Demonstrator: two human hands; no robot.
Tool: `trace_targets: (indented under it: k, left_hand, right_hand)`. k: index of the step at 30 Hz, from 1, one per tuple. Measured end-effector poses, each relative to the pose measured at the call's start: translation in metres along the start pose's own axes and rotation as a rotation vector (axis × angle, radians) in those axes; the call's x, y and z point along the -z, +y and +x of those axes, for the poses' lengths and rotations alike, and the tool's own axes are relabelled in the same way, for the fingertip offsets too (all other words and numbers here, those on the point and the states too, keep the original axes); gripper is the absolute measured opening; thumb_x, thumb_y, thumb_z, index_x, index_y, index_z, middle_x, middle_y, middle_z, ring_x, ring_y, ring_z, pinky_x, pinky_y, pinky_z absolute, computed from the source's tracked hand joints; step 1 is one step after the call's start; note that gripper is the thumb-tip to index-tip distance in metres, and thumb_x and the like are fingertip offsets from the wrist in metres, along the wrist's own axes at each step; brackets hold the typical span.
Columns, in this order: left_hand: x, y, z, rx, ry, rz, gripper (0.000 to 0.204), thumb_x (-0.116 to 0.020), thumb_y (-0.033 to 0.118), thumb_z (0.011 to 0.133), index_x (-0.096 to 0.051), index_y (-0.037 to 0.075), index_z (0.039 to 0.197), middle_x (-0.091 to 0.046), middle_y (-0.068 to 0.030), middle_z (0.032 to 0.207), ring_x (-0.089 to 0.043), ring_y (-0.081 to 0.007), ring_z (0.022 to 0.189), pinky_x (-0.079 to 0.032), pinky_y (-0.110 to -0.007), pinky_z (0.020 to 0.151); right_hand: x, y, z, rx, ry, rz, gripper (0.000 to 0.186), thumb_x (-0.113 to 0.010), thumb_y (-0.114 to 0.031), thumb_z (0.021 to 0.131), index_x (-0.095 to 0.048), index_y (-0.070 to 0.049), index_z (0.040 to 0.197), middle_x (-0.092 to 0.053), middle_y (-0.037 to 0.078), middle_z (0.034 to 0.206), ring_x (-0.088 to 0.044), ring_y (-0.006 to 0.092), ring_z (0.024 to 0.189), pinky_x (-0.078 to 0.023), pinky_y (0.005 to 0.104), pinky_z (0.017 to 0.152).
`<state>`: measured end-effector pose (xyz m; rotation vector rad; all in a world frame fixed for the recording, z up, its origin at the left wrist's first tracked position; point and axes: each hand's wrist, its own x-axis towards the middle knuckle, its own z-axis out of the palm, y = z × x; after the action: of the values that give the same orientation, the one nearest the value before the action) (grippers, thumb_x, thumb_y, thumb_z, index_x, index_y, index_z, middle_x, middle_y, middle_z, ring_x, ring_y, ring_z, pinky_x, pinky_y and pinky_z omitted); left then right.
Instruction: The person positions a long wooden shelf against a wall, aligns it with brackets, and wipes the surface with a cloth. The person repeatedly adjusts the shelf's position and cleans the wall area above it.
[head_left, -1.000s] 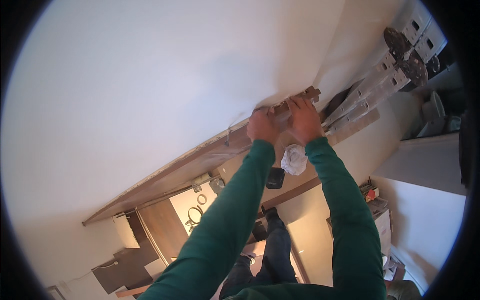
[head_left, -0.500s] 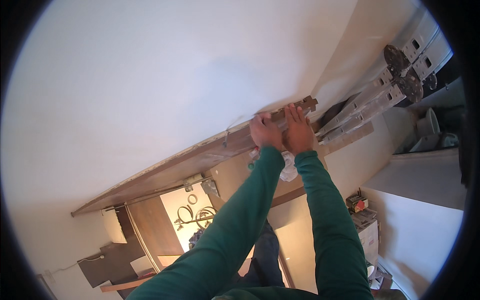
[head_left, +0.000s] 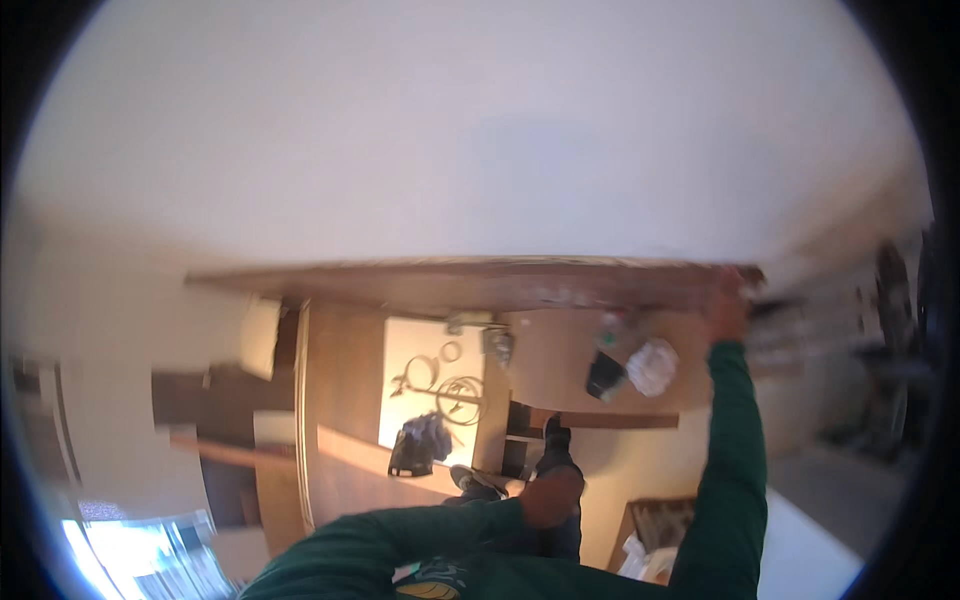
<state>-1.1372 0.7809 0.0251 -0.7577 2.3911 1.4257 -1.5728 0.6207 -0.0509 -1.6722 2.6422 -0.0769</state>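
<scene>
A long brown board (head_left: 450, 285) runs along the white wall, its upper edge pale and rough. My right arm is stretched forward, and my right hand (head_left: 728, 312) is at the board's right end, seemingly touching it. Motion smears its fingers. Close to my body, over my legs, is my left hand (head_left: 552, 497), away from the board. It is blurred, its fingers cannot be made out, and nothing shows in it. Below the board, on a brown surface, lie a crumpled clear plastic bag (head_left: 653, 367) and a black pouch-like item (head_left: 604, 376).
Coiled bands (head_left: 422, 373) lie on a pale sheet at the lower left, with a dark bundle (head_left: 420, 444) beside them. A metal ladder with round hinges (head_left: 890, 290) stands blurred at the far right. An open box (head_left: 660, 520) holds items near my right arm.
My view has swung left, so the board now lies nearly level. My left hand has left the board and come back toward my body. My right hand remains at its right end.
</scene>
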Motion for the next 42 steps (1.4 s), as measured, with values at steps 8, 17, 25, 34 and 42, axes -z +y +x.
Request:
trace_targets:
  k: [8,17,25,34,42]
  left_hand:
    - [0.191,0.202,-0.055,-0.161,0.536,-0.151,0.017,-0.063,0.017,0.080,-0.066,0.002,0.089,-0.062,-0.0130,0.091,-0.065,-0.0275,0.087,-0.055,-0.043,0.074]
    - [0.270,0.140,-0.303,0.210,0.494,0.086,0.026,-0.068,0.019,0.083,-0.068,0.006,0.106,-0.066,-0.0123,0.103,-0.066,-0.0302,0.092,-0.053,-0.044,0.074]
    - [0.161,-0.062,-0.473,0.258,0.903,-0.666,0.008,-0.060,0.005,0.095,-0.066,-0.001,0.096,-0.068,-0.0043,0.085,-0.066,-0.0135,0.082,-0.053,-0.028,0.071]
    - [-0.082,-0.220,-0.516,1.049,1.135,-1.161,0.019,-0.066,0.023,0.095,-0.062,0.009,0.082,-0.058,0.0013,0.067,-0.055,-0.0077,0.058,-0.050,-0.025,0.052]
    - [-0.096,-0.292,-0.547,0.802,1.257,-0.679,0.008,-0.067,0.013,0.093,-0.063,0.006,0.091,-0.061,-0.0008,0.071,-0.054,-0.0085,0.056,-0.048,-0.024,0.049]
  right_hand:
    - [0.018,-0.046,-0.023,-0.257,-0.050,-0.310,0.084,-0.070,-0.037,0.080,-0.037,-0.001,0.148,-0.032,0.025,0.155,-0.034,0.0416,0.143,-0.033,0.0482,0.116]
    - [-0.089,-0.227,-0.315,0.314,-0.470,-0.285,0.070,-0.063,-0.035,0.083,-0.048,0.000,0.141,-0.033,0.033,0.151,-0.050,0.0436,0.128,-0.038,0.0508,0.109]
    - [-0.034,-0.290,-0.409,0.087,-0.880,-0.091,0.030,-0.057,-0.028,0.088,-0.072,-0.004,0.099,-0.070,0.024,0.106,-0.067,0.0410,0.102,-0.052,0.0487,0.092]
    - [0.061,-0.161,-0.489,-0.134,-1.044,-0.510,0.035,-0.053,-0.028,0.094,-0.072,-0.002,0.110,-0.071,0.020,0.112,-0.068,0.0357,0.107,-0.053,0.0448,0.092]
    - [0.040,-0.139,-0.559,-0.085,-1.089,-0.590,0.042,-0.051,-0.031,0.095,-0.068,-0.002,0.119,-0.068,0.022,0.120,-0.066,0.0339,0.113,-0.051,0.0436,0.097]
